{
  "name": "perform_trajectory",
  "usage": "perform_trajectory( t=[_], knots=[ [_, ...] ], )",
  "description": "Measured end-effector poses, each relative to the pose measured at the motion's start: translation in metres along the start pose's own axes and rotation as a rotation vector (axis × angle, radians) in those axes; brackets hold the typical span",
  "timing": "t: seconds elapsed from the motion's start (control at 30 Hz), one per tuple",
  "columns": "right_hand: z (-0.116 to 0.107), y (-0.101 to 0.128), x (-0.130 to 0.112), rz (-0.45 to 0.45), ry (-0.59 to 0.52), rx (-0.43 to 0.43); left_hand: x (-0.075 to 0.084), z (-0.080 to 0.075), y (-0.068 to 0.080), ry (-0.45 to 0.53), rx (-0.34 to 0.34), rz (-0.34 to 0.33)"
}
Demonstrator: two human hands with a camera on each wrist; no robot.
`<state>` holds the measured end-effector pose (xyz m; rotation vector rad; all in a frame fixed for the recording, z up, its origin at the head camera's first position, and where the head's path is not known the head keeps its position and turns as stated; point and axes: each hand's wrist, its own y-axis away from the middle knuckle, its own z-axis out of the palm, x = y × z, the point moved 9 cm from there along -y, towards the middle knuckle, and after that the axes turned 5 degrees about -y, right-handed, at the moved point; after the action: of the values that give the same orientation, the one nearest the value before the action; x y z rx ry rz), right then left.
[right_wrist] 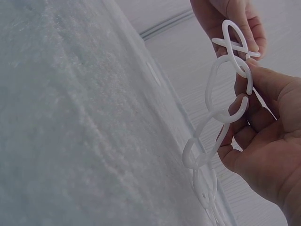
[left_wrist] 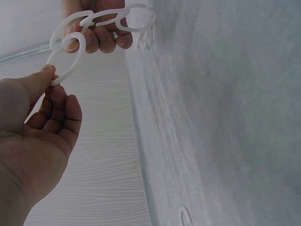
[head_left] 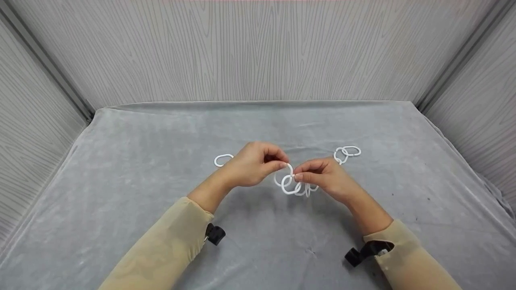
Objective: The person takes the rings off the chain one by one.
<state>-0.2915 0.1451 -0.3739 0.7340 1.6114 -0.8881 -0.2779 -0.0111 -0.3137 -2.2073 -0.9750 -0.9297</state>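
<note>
Chain: a chain of white plastic C-shaped rings (head_left: 293, 183) hangs between the two hands, lifted just above the grey velvety cloth (head_left: 121, 193).
Left hand (head_left: 252, 163): thumb and forefinger pinch the end ring (left_wrist: 66, 63) of the chain; the other fingers are curled loosely underneath.
Right hand (head_left: 322, 175): fingertips pinch the neighbouring ring (right_wrist: 225, 87), and the remaining links dangle below that hand.
Handling: the rings look light, thin and smooth, probably springy at the open gap; likely slippery, so a pinch across the rim beside the gap seems the safest hold. The chain itself is floppy and swings.
Count, chain: about five or six links; overlap keeps the exact number uncertain.
Count, loose: a single white ring (head_left: 223, 160) lies just beyond the left hand; a linked pair of white rings (head_left: 346, 153) lies beyond the right hand.
Hands: two.
</note>
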Motion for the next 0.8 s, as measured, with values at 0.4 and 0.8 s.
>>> perform_trajectory(
  t=[0.4, 0.8],
  knots=[
    [-0.001, 0.001, 0.0, -0.001, 0.007, -0.012, -0.014, -0.005, 0.002, 0.01, 0.078, -0.04],
    [-0.002, 0.001, 0.002, 0.025, -0.008, 0.017, -0.036, -0.044, 0.015, 0.046, 0.228, -0.11]
  ],
)
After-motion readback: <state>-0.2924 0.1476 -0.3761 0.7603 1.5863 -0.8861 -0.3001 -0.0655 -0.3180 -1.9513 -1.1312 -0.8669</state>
